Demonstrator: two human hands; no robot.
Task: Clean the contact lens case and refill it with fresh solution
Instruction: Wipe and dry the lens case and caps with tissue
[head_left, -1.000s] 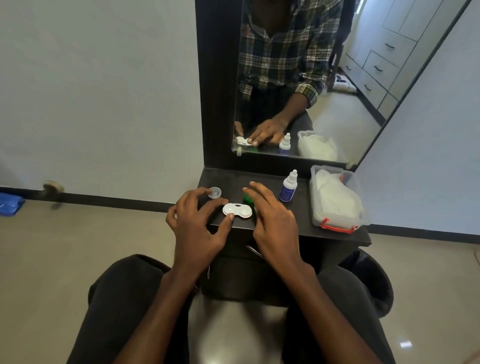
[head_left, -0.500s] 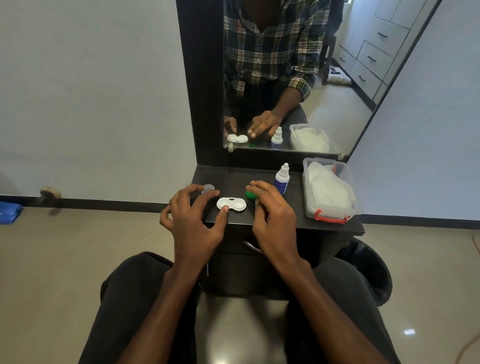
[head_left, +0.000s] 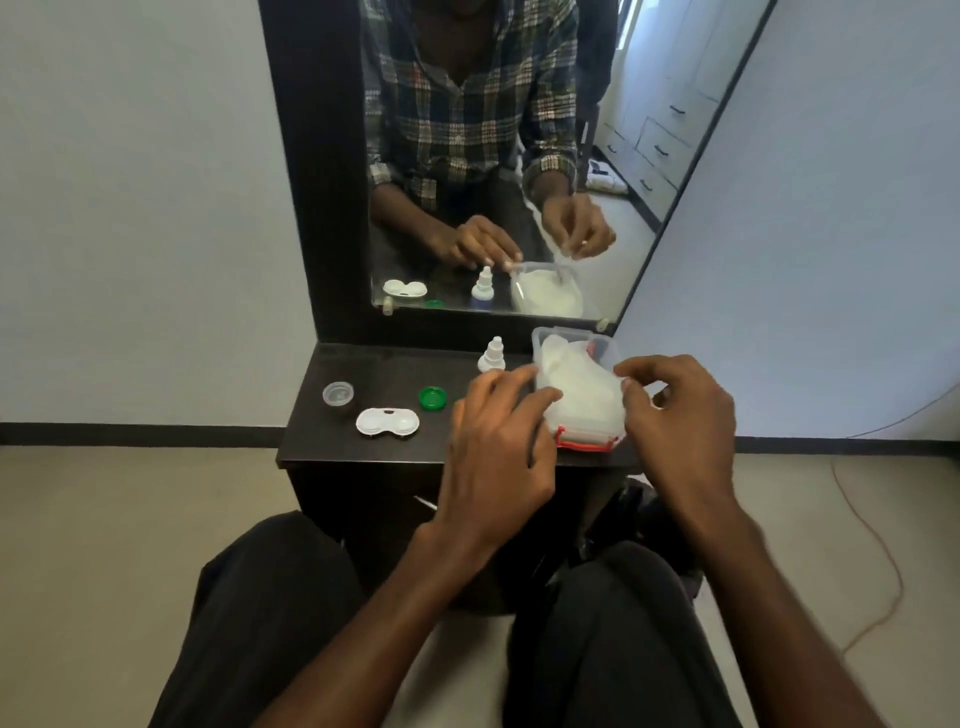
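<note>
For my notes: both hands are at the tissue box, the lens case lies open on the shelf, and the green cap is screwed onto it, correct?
Not quite. The head view shows the green cap lying loose on the shelf, beside the lens case.

A small dark shelf-like table (head_left: 363, 457) is set against a pale wall (head_left: 130, 208), with a tall dark-framed mirror (head_left: 613, 249) mounted above its far edge. White drawers (head_left: 660, 150) and a daylit floor are reflected in the mirror. A second pale wall (head_left: 831, 234) is seen at the right. A dark skirting board (head_left: 130, 434) is run along the beige floor (head_left: 104, 545), where an orange cable (head_left: 883, 561) is trailed.
</note>
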